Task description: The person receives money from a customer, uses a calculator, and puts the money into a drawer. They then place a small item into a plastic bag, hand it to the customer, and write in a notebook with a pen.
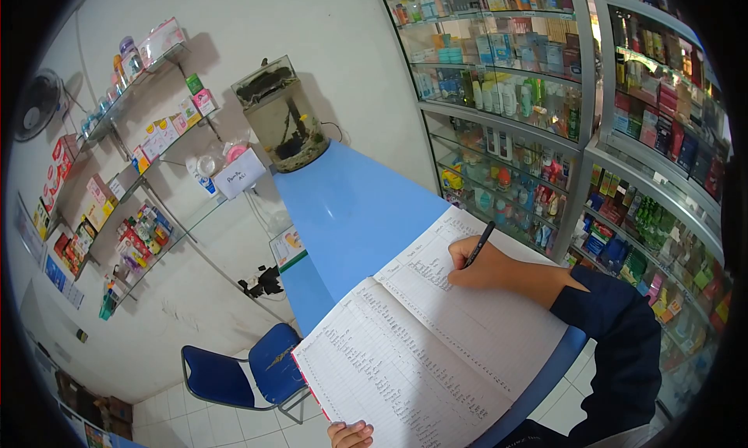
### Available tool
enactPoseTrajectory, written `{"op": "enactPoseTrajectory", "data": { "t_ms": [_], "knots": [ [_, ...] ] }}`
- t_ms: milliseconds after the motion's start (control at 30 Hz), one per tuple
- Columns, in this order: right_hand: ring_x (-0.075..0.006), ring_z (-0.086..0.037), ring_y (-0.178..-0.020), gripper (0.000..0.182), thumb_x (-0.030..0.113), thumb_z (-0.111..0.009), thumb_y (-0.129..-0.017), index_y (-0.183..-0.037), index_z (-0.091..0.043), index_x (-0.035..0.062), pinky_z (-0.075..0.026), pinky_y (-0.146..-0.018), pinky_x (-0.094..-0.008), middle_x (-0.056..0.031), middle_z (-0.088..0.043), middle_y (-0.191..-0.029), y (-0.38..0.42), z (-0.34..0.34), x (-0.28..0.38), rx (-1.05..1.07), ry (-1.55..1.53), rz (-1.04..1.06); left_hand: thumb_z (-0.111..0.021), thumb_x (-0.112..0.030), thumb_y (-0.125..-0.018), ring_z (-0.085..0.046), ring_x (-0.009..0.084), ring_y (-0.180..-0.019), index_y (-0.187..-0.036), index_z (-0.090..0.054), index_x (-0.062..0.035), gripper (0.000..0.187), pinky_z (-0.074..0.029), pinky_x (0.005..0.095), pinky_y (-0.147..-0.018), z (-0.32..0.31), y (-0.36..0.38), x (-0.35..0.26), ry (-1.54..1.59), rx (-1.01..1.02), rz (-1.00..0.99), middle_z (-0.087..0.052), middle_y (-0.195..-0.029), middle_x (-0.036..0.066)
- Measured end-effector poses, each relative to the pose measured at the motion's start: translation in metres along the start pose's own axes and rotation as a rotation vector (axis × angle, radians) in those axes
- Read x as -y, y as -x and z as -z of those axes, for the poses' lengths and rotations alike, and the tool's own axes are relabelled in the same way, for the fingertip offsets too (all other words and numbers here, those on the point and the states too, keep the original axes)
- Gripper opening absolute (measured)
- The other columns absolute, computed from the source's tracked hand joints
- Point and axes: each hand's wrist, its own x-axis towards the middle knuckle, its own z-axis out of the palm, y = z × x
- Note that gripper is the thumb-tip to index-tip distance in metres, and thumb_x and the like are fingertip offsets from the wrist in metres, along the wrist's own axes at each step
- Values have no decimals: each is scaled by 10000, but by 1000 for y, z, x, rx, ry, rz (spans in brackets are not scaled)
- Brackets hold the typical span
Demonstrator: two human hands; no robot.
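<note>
A large ruled notebook (436, 347) lies open on the blue tabletop, both pages carrying handwritten lists. My right hand (487, 265) is closed around a black pen (481, 241), its tip pointing down at the right-hand page where the writing is. The side of that hand rests on the paper. At the bottom of the view, my left hand (351, 435) shows only its fingers, curled over the near left edge of the notebook. The rest of that hand is out of sight.
A fish tank (284, 117) stands on the far end of the blue table (351, 206). Glass cabinets (499, 82) full of products line the right. Stocked glass shelves (152, 148) hang on the left wall, above a blue chair (241, 370).
</note>
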Motion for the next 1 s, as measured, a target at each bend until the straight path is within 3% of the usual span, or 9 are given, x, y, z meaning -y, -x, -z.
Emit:
{"op": "enactPoseTrajectory", "data": {
  "t_ms": [267,867,1000],
  "knots": [
    [-99,-401,-501,287,110,-647,-631,-540,-377,74,-300,-448,-279,-15,-403,-514,0,1,5,8,20,-33,-547,-143,-788,-582,264,-983,-808,-608,-29,130,-365,445,-898,-3,-3,-5,12,-55,40,-645,-973,114],
    [-111,-379,-487,285,97,-637,-621,-535,-366,72,-286,-443,-290,-19,-395,-513,0,1,0,-28,-2,13,-522,-243,-814,-574,271,-1005,-857,-614,-34,232,-359,446,-900,4,5,2,-23,46,19,-635,-1012,116],
    [-69,-378,-477,277,81,-642,-638,-542,-382,76,-282,-424,-260,14,-399,-509,2,3,6,-67,10,-9,-502,-273,-827,-576,269,-1003,-854,-616,-33,267,-358,446,-898,-1,2,0,-16,17,14,-636,-1011,115]
  ]
}}
